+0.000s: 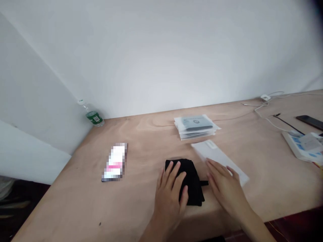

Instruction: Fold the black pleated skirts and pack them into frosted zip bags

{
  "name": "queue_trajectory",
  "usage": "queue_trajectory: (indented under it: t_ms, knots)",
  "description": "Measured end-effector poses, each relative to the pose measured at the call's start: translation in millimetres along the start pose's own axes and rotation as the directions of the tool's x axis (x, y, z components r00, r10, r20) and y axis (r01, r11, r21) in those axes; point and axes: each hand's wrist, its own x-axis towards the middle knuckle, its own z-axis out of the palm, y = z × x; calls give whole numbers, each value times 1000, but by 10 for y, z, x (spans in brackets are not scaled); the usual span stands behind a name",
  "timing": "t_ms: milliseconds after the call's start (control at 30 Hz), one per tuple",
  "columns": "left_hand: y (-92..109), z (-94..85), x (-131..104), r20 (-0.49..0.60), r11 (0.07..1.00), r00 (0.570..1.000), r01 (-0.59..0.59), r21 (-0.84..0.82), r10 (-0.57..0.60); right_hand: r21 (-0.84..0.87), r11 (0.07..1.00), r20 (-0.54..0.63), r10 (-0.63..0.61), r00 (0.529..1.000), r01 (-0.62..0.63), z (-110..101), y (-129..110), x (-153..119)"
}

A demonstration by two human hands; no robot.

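Black folded cloth (192,179) lies low in the centre of the frame on the plywood counter (75,201), and your left hand (170,193) rests flat on its left half, fingers spread and clamped on nothing. Your right hand (225,188) sits just right of the cloth, its grip also apart, palm down on the near end of a clear plastic sleeve (219,158) that runs back toward the middle. Left of centre lies a white and pink packet (114,162). Farther back, a stack of bagged grey items (195,126) sits at mid-frame. At far left a water bottle (92,114) lies by the wall; at right, a power strip (302,146), white cables (262,107) and a phone (310,121).
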Motion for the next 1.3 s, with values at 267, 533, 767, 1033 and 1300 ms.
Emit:
queue_trajectory:
  t_ms: [267, 533, 767, 1033, 1300]
  knots:
    - [-281, -199, 176, -23, 991, 999, 51, 122, -49, 191, 855, -97, -473, 876, 482, -215, -299, 158]
    - [-615, -166, 46, -378, 939, 892, 317, 133, -247, 409, 883, 32, 237, 971, -229, 80, -325, 153]
    - [-652, 4, -26, -227, 889, 902, 412, 200, -367, 360, 888, 354, 155, 922, -287, 298, -310, 269]
    - [-661, 98, -33, -221, 894, 904, 407, 184, -366, 797, 255, 523, 161, 837, -547, 232, -401, 213]
    - [-757, 246, -46, -251, 943, 927, 313, 115, -277, 541, -431, 806, 19, 592, -723, -73, -554, 227]
